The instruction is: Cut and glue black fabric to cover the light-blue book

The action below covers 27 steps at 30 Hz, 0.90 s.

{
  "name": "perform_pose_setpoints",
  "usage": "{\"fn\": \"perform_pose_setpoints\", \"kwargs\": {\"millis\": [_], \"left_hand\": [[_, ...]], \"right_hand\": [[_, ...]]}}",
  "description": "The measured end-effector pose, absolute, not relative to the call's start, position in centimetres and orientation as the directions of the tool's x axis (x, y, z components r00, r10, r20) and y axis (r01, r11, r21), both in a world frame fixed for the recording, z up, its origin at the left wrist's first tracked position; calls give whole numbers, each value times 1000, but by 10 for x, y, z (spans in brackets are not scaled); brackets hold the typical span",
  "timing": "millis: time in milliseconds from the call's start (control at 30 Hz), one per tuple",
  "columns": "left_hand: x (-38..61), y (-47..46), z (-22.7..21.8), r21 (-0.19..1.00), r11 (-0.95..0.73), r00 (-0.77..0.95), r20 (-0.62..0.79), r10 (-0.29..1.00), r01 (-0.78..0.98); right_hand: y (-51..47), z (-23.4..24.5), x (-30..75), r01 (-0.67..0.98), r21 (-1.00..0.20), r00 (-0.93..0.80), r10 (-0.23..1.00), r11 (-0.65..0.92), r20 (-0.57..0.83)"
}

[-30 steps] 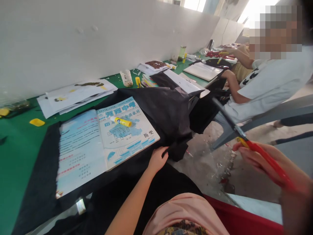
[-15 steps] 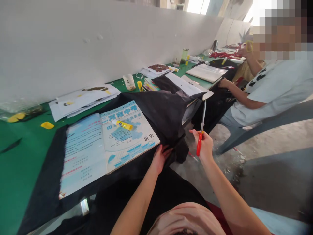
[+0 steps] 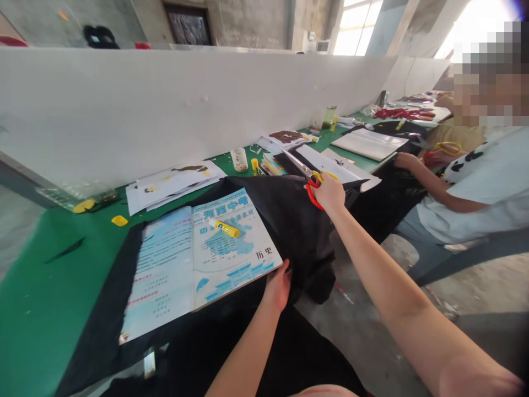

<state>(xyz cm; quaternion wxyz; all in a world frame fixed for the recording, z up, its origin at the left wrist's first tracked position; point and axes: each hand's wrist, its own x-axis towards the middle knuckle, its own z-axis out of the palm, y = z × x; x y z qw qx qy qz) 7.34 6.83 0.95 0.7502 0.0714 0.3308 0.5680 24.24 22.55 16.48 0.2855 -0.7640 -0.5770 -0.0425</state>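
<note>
My right hand [image 3: 332, 194] is closed round the red and yellow handles of the scissors [image 3: 301, 165]. Their long blades point away to the upper left, above the black cloth [image 3: 303, 212]. At the lower right corner of the open book [image 3: 237, 270], my left hand [image 3: 278, 289] is curled against the black cloth; most of its fingers are hidden. The book lies flat on the cloth, its blue and white cover facing up. A yellow glue stick [image 3: 226, 229] rests on the cover.
A white partition [image 3: 165, 105] stands behind the green table [image 3: 37, 309]. Papers with a dark design [image 3: 177, 184], a clear cup [image 3: 238, 160] and a yellow cap [image 3: 119, 220] lie along the back. To the right sits another person [image 3: 487, 171], near a white pad [image 3: 367, 144].
My right hand has lifted the scissors up from beside the table edge, and they now point to the upper left. My left hand stays by the book's corner. The view has tilted upward.
</note>
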Motion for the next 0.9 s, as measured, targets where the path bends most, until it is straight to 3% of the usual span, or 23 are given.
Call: {"fn": "perform_pose_setpoints", "kwargs": {"millis": [167,433,533,667,767,900], "left_hand": [[73,67,16,426,460,263,-444,857,-779],[73,68,18,408,420,227,-442,868,-811],[73,66,24,407,404,205,-449,870,-819],[68,63,35,390,487,315,-427,847,-781],[65,60,40,375,513,355,-415,838,-772],[66,54,40,365,433,259,-437,861,-824]], "right_hand": [[229,145,243,913,-354,342,853,-202,395],[228,153,241,972,-209,189,877,-105,441],[235,175,242,978,-201,158,836,-58,526],[256,229,243,981,-185,176,716,-67,675],[282,269,243,994,-102,101,715,-42,691],[329,297,241,998,60,-34,747,-8,664]]}}
